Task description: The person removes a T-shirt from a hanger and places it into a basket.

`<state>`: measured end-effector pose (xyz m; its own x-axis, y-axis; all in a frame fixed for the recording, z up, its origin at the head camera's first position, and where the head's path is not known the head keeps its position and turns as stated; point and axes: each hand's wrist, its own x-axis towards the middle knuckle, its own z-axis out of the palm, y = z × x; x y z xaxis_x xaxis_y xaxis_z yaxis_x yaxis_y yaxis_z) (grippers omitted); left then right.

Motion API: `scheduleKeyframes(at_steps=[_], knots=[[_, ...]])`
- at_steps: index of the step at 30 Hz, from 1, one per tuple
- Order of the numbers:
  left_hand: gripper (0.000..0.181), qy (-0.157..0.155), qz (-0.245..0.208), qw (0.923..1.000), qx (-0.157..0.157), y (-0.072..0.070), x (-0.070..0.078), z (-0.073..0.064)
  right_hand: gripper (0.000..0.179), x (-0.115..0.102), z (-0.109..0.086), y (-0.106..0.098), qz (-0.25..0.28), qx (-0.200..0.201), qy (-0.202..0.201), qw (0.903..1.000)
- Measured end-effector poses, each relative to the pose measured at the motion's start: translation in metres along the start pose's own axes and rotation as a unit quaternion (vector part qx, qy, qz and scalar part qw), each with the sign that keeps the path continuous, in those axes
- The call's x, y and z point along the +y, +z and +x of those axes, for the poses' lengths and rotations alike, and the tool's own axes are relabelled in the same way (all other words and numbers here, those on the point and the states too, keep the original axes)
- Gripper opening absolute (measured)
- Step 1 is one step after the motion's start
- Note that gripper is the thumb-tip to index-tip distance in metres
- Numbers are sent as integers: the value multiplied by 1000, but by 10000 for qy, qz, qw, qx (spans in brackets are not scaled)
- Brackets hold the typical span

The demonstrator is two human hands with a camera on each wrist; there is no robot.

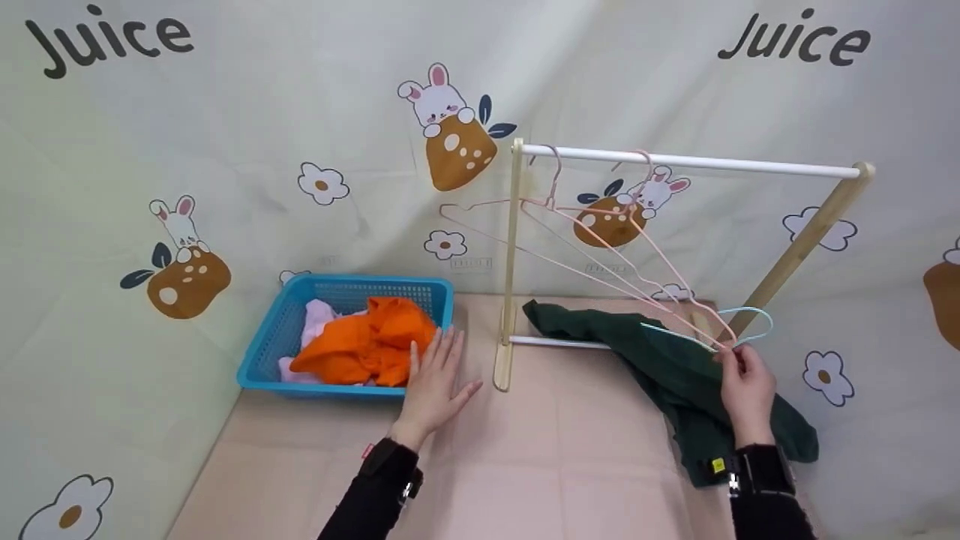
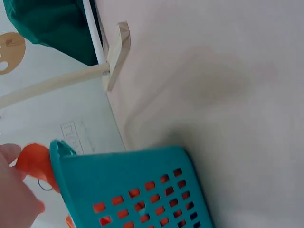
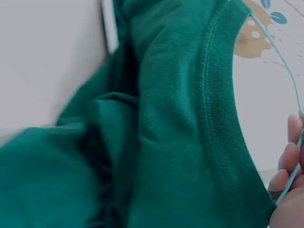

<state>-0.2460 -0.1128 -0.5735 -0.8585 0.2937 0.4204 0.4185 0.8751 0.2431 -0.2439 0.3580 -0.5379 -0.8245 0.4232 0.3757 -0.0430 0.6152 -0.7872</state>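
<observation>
At right, hanger hook (image 1: 772,322) seemingly rightward.

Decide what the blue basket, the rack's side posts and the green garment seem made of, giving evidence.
Blue basket: probably smooth plastic; its wall looks moulded with regular squarish holes.
Rack's side posts: likely unpainted wood, judging by their matt tan colour.
Green garment: matt, probably knitted fabric, perhaps cotton; it folds loosely and has a ribbed neckband.
</observation>
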Motion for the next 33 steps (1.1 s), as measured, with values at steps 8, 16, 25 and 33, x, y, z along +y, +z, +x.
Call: scheduleKeyframes(at_steps=[8,16,25,33], knots=[[79,472,172,9969,612,15,16,1,16,12,-18,19,139,-232,-366,9990],[83,709,287,9934,854,27,31,2,8,7,-34,40,-16,-792,-907,9927],[79,886,63,9944,577,37,48,2,10,-1,-49,63,250,-764,-2036,9757],[80,899,-114,9959,49,45,60,1,19,-15,-59,81,1063,-960,-2992,9434]])
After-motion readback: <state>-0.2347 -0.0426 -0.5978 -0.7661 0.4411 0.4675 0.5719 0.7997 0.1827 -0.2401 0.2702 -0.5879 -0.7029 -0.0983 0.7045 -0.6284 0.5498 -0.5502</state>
